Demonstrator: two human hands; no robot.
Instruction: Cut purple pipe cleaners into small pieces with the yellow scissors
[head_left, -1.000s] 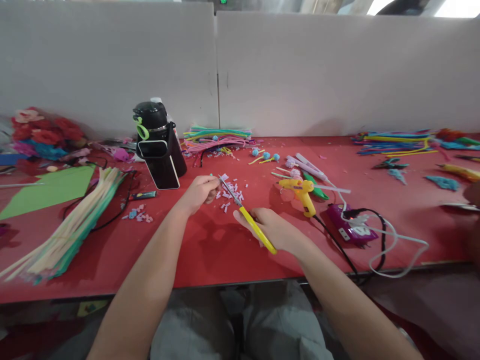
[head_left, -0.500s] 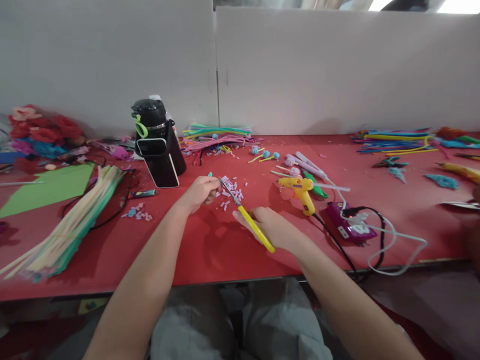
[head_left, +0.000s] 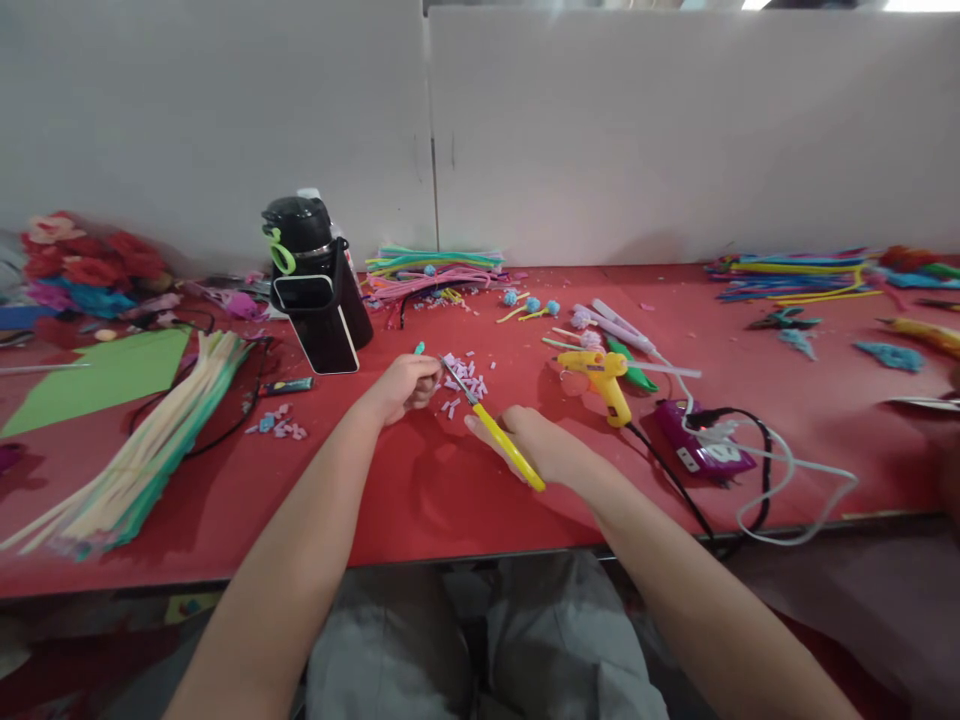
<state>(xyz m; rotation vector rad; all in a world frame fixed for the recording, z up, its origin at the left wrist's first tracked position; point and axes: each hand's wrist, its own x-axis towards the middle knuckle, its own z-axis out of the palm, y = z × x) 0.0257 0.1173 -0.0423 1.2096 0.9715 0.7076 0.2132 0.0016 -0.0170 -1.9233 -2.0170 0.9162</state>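
My right hand [head_left: 546, 442] is closed on yellow-handled scissors [head_left: 508, 448], whose blades point up and left to the fingertips of my left hand [head_left: 409, 386]. Those fingers are pinched together at the blade tips; whatever lies between them is too small or hidden to make out. A small teal bit [head_left: 419, 348] shows just behind that hand. Short lilac cut pieces [head_left: 472, 384] are scattered on the red table [head_left: 420, 500], beside and under the blades. To the right of the scissors lies a yellow glue gun [head_left: 600, 372].
A black bottle [head_left: 298, 228] stands in a dark holder at back left. Cream and green pipe cleaners [head_left: 161, 440] lie at left, near a marker-like tube [head_left: 286, 387]. A purple power strip [head_left: 697, 440] with looping cables sits right. Pompom-tipped stems [head_left: 532, 305] lie behind.
The scissors and my right hand have shifted slightly up and left, with the handles a little nearer the blades' line. My left hand stays almost in place.
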